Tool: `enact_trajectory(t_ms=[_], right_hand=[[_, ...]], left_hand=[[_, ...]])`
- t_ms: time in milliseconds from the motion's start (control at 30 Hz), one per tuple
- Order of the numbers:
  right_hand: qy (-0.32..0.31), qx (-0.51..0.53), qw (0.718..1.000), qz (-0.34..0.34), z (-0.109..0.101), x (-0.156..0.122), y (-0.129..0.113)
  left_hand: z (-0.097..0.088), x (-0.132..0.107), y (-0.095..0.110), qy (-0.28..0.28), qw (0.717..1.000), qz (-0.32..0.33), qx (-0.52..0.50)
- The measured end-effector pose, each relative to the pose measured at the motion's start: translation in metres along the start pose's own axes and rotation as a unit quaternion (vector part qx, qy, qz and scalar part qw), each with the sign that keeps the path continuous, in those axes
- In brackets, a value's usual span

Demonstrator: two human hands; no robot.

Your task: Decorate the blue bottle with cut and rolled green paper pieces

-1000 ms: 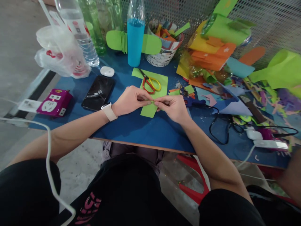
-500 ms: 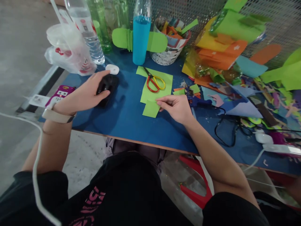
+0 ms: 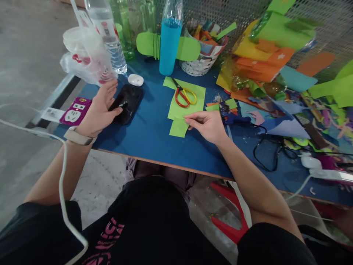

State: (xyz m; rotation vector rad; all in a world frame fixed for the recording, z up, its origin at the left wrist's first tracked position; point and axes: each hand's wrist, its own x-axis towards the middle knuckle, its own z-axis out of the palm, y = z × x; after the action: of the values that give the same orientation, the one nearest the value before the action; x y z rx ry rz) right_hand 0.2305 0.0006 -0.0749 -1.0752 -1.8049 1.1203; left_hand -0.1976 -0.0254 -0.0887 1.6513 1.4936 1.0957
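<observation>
On my remote feed, the right hand (image 3: 207,126) is pinched, thumb and forefinger together at the edge of the green paper (image 3: 178,128); what sits between them I cannot tell. Paper lies on the blue counter (image 3: 149,136), scissors (image 3: 181,88) resting on it. Left hand (image 3: 98,110) spread wide, thumb over the black phone (image 3: 132,101); contact unclear to me.

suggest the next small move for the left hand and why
I'd probably bring the left hand over to steady the green paper: it is open at the black phone, thumb over the phone's edge, with nothing visible in its grasp, while only the right hand, closed in a pinch, is at the paper.
</observation>
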Motion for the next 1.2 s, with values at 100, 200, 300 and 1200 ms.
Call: enact_trajectory(t_ms=[100, 200, 300, 1200], right_hand=[[-0.002, 0.003, 1.000, -0.004, 0.000, 0.000, -0.001], [0.002, 0.005, 1.000, -0.004, -0.001, 0.000, -0.002], [0.004, 0.004, 1.000, 0.004, 0.000, 0.000, -0.003], [-0.012, -0.001, 1.000, -0.001, 0.000, 0.000, -0.005]], left_hand=[[-0.001, -0.001, 0.001, 0.006, 1.000, -0.007, -0.003], [0.001, -0.006, 0.009, 0.023, 1.000, -0.001, 0.004], [0.004, -0.011, 0.017, 0.041, 0.999, -0.004, 0.010], [0.012, -0.010, 0.022, 0.056, 0.989, 0.014, 0.137]])
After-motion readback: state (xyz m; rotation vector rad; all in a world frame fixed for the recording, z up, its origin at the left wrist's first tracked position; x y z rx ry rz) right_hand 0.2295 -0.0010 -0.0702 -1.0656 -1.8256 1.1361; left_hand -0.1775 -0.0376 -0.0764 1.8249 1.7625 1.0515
